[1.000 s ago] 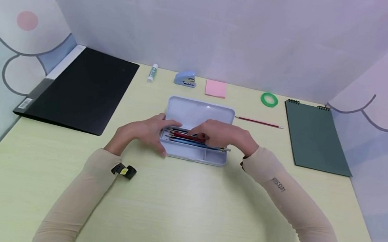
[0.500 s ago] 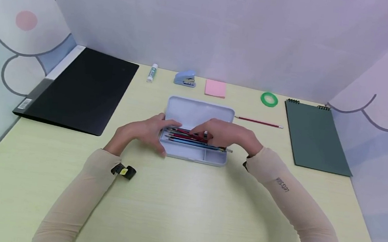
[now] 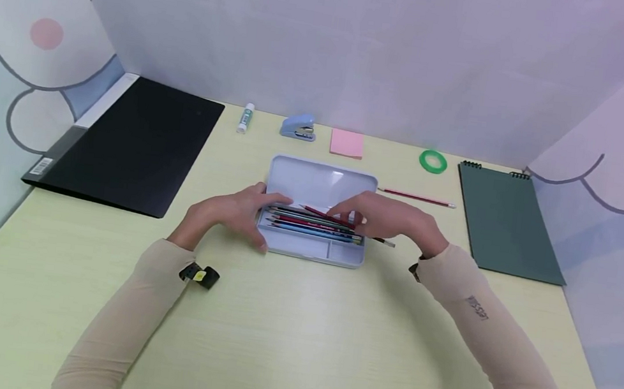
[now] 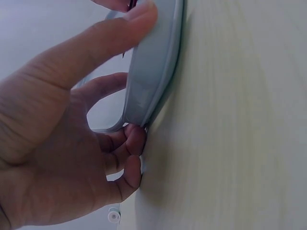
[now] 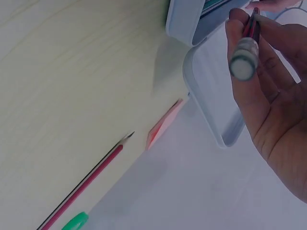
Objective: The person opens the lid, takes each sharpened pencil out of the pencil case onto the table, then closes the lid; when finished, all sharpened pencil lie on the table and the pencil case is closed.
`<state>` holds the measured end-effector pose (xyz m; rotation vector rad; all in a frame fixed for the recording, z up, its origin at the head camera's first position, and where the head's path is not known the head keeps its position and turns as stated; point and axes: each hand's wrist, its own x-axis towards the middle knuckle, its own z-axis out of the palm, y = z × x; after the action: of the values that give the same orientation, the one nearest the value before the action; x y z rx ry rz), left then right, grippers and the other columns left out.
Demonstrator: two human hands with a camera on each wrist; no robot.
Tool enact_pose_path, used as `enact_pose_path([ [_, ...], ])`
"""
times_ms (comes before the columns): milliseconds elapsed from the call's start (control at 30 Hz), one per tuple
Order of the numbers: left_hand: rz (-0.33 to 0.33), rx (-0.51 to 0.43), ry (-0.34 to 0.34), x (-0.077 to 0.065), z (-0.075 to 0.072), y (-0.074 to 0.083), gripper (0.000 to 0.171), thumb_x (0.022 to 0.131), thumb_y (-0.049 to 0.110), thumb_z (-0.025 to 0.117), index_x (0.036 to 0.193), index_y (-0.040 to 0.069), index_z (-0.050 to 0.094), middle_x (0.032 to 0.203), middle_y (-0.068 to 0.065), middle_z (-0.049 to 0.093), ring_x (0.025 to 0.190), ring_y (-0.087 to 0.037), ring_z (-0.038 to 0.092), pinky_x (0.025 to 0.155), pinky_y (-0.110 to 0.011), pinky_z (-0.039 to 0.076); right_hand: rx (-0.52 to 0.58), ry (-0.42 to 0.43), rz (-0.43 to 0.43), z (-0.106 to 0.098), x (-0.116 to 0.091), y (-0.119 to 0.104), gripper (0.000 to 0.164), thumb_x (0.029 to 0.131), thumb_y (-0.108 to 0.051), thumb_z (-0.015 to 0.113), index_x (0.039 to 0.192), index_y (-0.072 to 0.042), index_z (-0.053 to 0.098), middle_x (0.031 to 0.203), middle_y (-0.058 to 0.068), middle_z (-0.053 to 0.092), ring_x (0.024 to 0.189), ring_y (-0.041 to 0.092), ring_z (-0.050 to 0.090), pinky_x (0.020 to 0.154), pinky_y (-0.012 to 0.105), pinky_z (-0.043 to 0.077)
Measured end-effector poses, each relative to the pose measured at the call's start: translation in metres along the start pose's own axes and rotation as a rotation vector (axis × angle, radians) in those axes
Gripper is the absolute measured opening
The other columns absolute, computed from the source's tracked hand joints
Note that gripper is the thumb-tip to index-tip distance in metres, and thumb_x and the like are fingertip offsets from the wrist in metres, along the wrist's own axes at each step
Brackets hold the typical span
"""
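A pale blue pencil case (image 3: 314,179) lies with its lid folded back, in the middle of the table. My left hand (image 3: 235,209) grips its left end; the thumb presses the front wall (image 4: 153,62), other fingers bend at the corner. Several pencils (image 3: 308,226) lie side by side in the long compartment, mostly blue, dark and red. Between thumb and fingers, my right hand (image 3: 390,216) pinches a red pencil (image 3: 318,212), slanted over the others. Its pale eraser end (image 5: 243,64) sticks out toward the right wrist camera.
Another red pencil (image 3: 418,198) lies right of the lid. Behind stand a glue stick (image 3: 245,118), light blue stapler (image 3: 299,127), pink sticky notes (image 3: 347,142) and green tape roll (image 3: 433,161). A black folder (image 3: 139,143) lies left, a dark green spiral notebook (image 3: 511,220) right.
My right hand has moved to the right and raised a red pencil at a slant above the other pencils. The left hand stays at the case's left end.
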<state>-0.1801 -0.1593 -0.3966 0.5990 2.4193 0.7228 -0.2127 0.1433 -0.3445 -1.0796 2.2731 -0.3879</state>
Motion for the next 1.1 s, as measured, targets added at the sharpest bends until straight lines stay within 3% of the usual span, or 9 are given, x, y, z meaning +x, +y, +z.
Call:
enact_pose_path([
  [333,0.006,-0.007,0.007,0.000,0.001,-0.003,0.100,0.068,0.031,0.093,0.152,0.025,0.039,0.134,-0.019,0.038,0.124,-0.034,0.038,0.100,-0.047,0.040,0.013,0.055,0.047,-0.006,-0.030,0.010,0.049,0.090,0.007,0.060,0.134,-0.013,0.064,0.113,0.008,0.069,0.093,0.018,0.066,0.075,0.029,0.055],
  [567,0.008,-0.002,0.008,0.002,0.002,-0.004,0.100,0.068,0.031,0.092,0.152,0.027,0.039,0.134,-0.017,0.039,0.124,-0.032,0.039,0.100,-0.047,0.040,0.033,0.138,0.032,-0.012,-0.054,0.023,0.048,0.088,0.010,0.061,0.133,-0.008,0.063,0.107,0.013,0.070,0.091,0.026,0.072,0.073,0.031,0.055],
  [833,-0.005,-0.006,0.007,0.000,0.001,-0.003,0.100,0.067,0.032,0.093,0.152,0.027,0.040,0.134,-0.017,0.039,0.124,-0.033,0.039,0.101,-0.048,0.040,0.041,0.246,0.087,-0.024,-0.081,0.040,0.052,0.089,0.009,0.061,0.137,-0.012,0.061,0.122,0.011,0.068,0.092,0.019,0.069,0.072,0.030,0.054],
  [1100,-0.012,0.002,0.005,0.000,0.002,-0.002,0.100,0.067,0.032,0.092,0.152,0.029,0.040,0.134,-0.016,0.040,0.125,-0.031,0.039,0.101,-0.047,0.041,0.038,0.347,0.194,-0.029,-0.092,0.058,0.053,0.088,0.009,0.063,0.137,-0.011,0.059,0.110,0.010,0.069,0.093,0.023,0.069,0.072,0.033,0.054],
])
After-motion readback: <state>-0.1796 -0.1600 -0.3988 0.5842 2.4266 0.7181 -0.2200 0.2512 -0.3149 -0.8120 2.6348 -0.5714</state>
